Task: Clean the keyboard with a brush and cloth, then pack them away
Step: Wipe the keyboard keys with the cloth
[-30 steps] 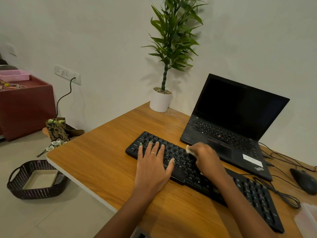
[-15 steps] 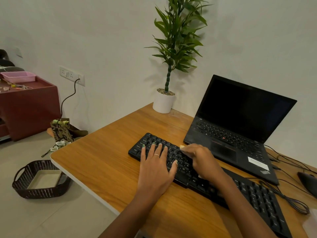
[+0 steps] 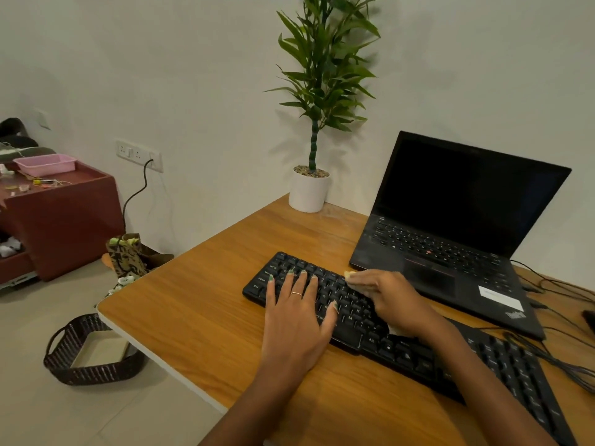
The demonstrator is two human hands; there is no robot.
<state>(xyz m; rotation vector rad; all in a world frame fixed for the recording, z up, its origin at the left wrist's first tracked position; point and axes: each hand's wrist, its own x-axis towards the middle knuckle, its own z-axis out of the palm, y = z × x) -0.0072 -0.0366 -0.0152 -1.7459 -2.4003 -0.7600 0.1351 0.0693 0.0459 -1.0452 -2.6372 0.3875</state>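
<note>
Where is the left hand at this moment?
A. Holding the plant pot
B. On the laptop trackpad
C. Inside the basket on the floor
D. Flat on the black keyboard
D: the left hand lies with straight, spread fingers on the keys at the left end of the black keyboard.

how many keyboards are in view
2: the black keyboard on the desk under both hands, and the laptop's built-in one behind it. None else shows.

I see my two bare arms with no sleeves. My left hand [image 3: 294,320] has a thin ring [image 3: 296,294] and green painted nails.
</note>
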